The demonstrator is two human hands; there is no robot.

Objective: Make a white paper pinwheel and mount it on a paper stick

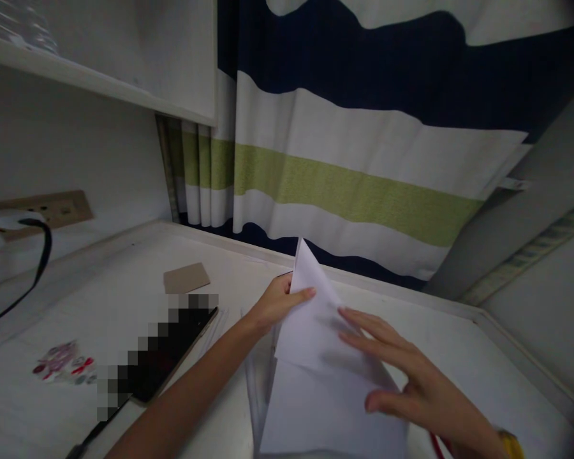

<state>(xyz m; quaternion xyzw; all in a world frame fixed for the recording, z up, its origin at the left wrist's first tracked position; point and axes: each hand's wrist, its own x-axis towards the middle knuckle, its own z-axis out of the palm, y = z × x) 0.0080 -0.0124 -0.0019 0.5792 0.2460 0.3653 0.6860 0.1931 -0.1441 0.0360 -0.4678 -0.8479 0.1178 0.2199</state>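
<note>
White paper (316, 395) on the desk (459, 338), mid-work. We find the paper at the near middle of the desk, its far end raised and narrowed to a point, its near part broad and flat-looking. The left hand (277, 303) grasps the raised end by its left side, thumb laid on the upper face and the other fingers tucked mostly out of sight. The right hand (402, 357) grips nothing: its fingers are spread, the tips at the sloping right edge, and we cannot tell whether they press on it or lie just beside it.

Progress: we judge the work to be partway along. The pointed end appears to have been shaped by folding, and a step crosses the paper midway, where an upper layer ends over a lower one. The near part shows no clear crease, so we take the shaping there as not yet done; whether the slope is firmly creased we cannot say.

Counts: we number two hands, one phone (172, 357) beyond the left forearm, one brown card (186, 278) near the phone's far end, and one cluster of stickers (64, 363) to the phone's left, too blurred to count singly. The paper's layers we likewise cannot number. Behind hangs one striped curtain (354, 140).
</note>
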